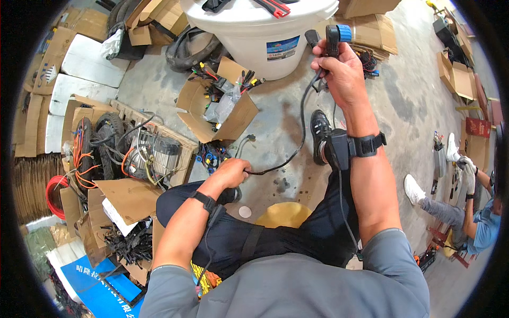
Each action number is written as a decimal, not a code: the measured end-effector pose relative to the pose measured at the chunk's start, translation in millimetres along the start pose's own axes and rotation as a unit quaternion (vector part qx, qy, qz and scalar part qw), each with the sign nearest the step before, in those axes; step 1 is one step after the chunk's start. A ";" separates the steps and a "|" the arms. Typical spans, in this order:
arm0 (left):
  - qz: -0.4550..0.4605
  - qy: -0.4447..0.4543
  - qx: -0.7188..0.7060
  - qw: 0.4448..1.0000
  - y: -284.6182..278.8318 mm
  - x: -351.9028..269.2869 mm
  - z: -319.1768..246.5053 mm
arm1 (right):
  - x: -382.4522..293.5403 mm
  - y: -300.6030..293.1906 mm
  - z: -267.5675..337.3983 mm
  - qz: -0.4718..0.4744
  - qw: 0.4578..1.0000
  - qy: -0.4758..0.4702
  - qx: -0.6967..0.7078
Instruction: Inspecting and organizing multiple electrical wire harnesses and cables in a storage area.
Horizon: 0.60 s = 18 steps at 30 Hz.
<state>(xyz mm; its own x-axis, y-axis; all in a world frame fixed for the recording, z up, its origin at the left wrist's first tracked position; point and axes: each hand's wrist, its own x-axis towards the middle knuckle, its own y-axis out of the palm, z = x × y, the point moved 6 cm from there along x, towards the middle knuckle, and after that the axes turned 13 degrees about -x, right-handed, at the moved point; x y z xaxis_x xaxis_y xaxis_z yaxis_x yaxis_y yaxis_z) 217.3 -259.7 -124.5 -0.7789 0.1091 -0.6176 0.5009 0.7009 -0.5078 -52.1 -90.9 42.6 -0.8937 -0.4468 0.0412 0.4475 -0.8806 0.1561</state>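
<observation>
My right hand (338, 67), raised at the upper right, grips a black cable end with an angled black connector (332, 37) that has a ribbed blue ring (344, 33). Beside it a second black connector (312, 38) points up. From this hand a black cable (303, 131) hangs in a curve down to my left hand (234, 171), whose fingers are closed on its lower part. Just beyond the left hand lies a heap of wires with blue and black connectors (210, 156) on the floor. An open cardboard box (234, 123) of wired connectors stands above that.
A white plastic tub (246, 39) stands ahead with red-and-black pliers-like tools (274, 7) on its lid. At left are an electric motor (153, 157) on a wooden pallet, tyres (109, 127) and boxes. A gloved co-worker (469, 214) sits at far right.
</observation>
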 end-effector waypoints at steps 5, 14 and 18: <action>0.033 0.033 -0.027 0.999 15.6 18.8 6.9 | -3.3 14.1 -11.8 0.062 0.996 -0.002 -0.062; -0.103 0.094 -0.430 0.892 -38.1 38.5 -21.1 | -44.6 76.8 -39.3 0.210 0.968 0.066 -0.119; -0.139 0.166 -0.624 0.750 -73.3 21.9 -52.9 | -70.1 106.8 -50.5 0.306 0.923 0.049 -0.227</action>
<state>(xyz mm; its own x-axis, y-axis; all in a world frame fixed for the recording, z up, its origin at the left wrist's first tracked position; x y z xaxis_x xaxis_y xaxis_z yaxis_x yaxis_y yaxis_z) 143.6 -271.4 -69.0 -0.9430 -0.1386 -0.3027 -0.2804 0.8205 0.4982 60.0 -161.6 6.5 -0.4719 -0.8750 -0.1083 0.8552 -0.4244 -0.2975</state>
